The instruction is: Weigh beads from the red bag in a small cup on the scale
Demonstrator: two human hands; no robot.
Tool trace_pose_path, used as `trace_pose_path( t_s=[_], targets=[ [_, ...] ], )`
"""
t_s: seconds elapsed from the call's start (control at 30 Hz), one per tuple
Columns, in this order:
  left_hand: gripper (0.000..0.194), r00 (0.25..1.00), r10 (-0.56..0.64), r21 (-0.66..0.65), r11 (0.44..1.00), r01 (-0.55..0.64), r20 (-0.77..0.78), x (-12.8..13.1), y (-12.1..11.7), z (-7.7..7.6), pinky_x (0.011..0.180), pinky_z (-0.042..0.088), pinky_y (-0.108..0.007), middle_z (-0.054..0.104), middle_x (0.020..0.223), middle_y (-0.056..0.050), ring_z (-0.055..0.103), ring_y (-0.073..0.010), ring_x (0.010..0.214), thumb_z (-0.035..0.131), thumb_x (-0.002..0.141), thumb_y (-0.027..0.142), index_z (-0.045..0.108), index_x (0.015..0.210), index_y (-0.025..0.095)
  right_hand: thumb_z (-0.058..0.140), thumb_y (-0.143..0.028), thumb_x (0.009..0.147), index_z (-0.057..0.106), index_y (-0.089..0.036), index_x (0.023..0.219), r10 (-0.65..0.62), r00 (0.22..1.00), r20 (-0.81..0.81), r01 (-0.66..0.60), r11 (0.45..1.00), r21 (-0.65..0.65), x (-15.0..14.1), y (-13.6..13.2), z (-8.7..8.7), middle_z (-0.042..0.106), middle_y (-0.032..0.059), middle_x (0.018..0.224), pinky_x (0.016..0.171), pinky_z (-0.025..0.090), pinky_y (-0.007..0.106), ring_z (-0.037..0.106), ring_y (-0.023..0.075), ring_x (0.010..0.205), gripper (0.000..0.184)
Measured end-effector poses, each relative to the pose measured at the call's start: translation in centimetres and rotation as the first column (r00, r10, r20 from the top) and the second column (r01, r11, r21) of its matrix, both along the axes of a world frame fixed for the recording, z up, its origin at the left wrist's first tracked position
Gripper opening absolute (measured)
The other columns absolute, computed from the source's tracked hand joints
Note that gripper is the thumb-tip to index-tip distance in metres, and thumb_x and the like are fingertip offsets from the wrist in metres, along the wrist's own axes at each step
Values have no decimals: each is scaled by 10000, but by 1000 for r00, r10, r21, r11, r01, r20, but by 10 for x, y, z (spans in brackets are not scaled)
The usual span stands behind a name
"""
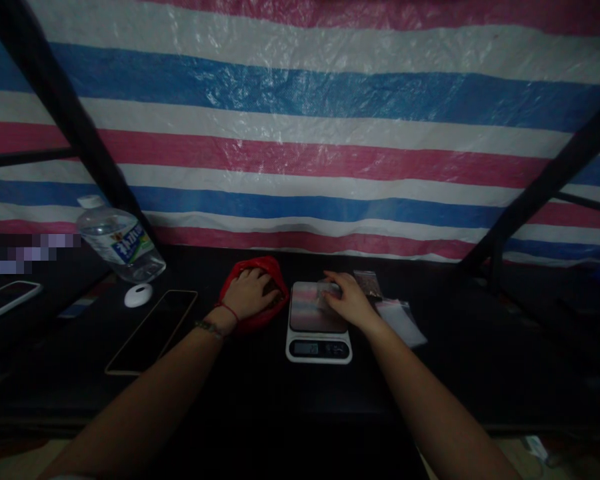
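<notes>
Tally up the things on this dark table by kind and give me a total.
Phones: 2
Water bottle: 1
Red bag: 1
Kitchen scale: 1
Small clear bags: 3
White round object: 1
Total: 9

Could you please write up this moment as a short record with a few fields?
Surface: dark table
Backdrop: striped tarp
Left hand: inside red bag
Right hand: holds small clear bag over kitchen scale
Right of scale: more clear bags
Left side: water bottle, phone lying flat, small white object
</notes>
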State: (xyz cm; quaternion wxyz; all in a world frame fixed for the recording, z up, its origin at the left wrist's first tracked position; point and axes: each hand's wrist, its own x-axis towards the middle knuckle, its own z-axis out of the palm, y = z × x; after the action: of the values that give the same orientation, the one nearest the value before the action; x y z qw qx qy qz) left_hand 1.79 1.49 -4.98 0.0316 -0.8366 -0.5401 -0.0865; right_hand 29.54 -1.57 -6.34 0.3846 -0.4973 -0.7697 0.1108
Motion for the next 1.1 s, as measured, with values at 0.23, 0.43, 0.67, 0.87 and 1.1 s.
trace_pose_path(
  t_s=[0.23,0.43,0.67,0.87,1.1],
  targets=[
    [382,997,-58,-6,998,58,47,-1,4,1,910,387,-380,599,1046,-117,543,-252,986,414,879,464,648,967,176,625,-227,750,619,-208,1158,-13,1000,13,13,1000,-7,2,0,1,652,79,1074,960,425,431,558,238,1053,409],
    [560,998,-51,-2,999,51,30,0,0,0,898,398,-407,583,1101,-128,529,-293,1022,458,793,656,619,1035,177,635,-240,750,606,-183,1185,-9,1000,20,9,1000,4,2,1,1,653,90,1074,965,423,422,552,236,1056,440],
    [473,996,-86,-20,996,86,33,0,3,-1,869,414,-370,603,1053,-125,575,-253,951,422,855,571,613,1016,169,664,-225,720,592,-179,1203,-14,999,52,15,1000,-12,1,2,-3,636,94,1132,978,415,417,541,238,1083,491],
    [426,994,-107,-47,993,108,29,1,6,-1,852,417,-355,641,996,-115,597,-234,921,370,896,511,629,926,175,682,-242,714,597,-187,1197,-31,998,52,32,999,-21,1,2,-2,648,87,1111,967,422,413,550,238,1062,494],
    [459,996,-64,-58,996,67,60,1,7,0,811,428,-352,662,944,-118,615,-229,859,305,918,487,636,885,170,691,-253,702,638,-208,1132,-54,995,82,57,997,-42,2,3,-2,658,78,1098,958,417,426,551,251,1063,435]
  ],
)
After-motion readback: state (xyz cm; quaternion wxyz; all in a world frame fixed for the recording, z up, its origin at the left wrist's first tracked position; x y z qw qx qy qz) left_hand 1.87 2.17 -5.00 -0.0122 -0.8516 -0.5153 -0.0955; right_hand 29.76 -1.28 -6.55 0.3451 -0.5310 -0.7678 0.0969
